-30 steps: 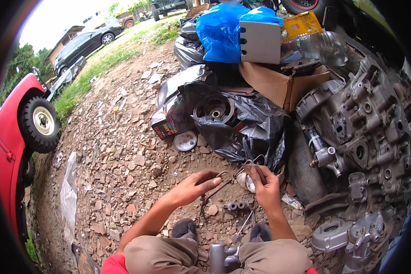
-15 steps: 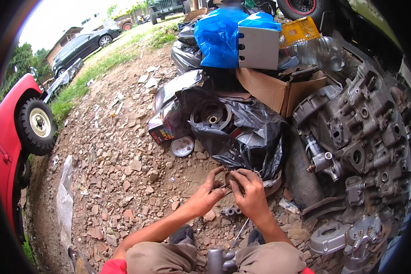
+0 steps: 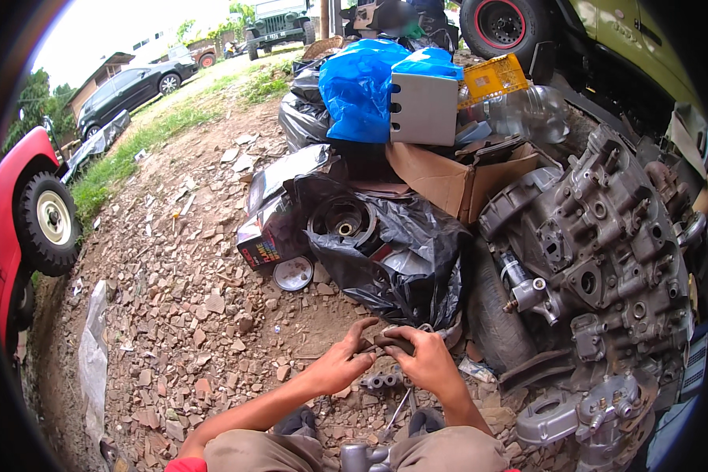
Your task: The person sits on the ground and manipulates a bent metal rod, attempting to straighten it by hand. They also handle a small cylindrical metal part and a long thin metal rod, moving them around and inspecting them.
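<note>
My right hand [image 3: 426, 358] is closed on a small dark rounded piece [image 3: 395, 341], thumb below and fingers above; its exact kind is unclear. Beside it, my left hand [image 3: 346, 360] has thumb and fingers drawn together at the piece's left end; whatever they pinch is too small to make out. Both hands are held over the stony ground in front of my knees. Below them lies a small grey metal part with round holes [image 3: 381, 382]. A thin metal rod [image 3: 399, 414] rests between my feet, and a grey pipe-like metal fitting [image 3: 355, 457] stands nearer me.
An open black plastic bag [image 3: 417, 271] with metal parts lies ahead, next to a round lid [image 3: 293, 273] and a box [image 3: 269, 236]. A large engine block [image 3: 598, 228], a tyre [image 3: 495, 315] and a metal housing [image 3: 554, 415] fill the right. A red vehicle [image 3: 16, 204] stands left.
The view has shifted, so the surroundings sit lower and farther left. The dark piece has tilted flatter between my hands, which stay close together.
</note>
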A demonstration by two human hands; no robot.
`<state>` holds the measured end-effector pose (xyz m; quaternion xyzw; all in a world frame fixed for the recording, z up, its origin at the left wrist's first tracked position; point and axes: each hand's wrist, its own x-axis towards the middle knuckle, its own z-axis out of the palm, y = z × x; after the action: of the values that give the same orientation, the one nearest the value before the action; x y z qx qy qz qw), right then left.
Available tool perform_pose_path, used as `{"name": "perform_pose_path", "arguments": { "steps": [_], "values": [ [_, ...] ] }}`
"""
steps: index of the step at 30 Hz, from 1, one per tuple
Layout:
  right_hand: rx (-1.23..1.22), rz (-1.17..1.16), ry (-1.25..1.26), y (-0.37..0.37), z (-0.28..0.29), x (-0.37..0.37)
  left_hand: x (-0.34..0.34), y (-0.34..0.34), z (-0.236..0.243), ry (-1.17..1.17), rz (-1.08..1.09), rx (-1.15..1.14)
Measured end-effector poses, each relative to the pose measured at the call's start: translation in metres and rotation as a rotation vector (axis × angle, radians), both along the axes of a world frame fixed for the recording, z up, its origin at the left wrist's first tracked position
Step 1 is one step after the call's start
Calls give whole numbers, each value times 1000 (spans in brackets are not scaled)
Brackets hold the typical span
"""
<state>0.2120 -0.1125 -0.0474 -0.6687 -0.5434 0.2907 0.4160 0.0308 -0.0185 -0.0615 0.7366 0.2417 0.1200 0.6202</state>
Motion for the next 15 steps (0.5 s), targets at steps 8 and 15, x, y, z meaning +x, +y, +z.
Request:
{"name": "perform_pose_path", "arguments": {
  "steps": [8,15],
  "values": [
    [7,87,-443,-6,9,17,3,-4,8,23,-30,74],
    [-75,165,-331,-2,5,20,-4,-2,6,10,-85,104]
  ]
}}
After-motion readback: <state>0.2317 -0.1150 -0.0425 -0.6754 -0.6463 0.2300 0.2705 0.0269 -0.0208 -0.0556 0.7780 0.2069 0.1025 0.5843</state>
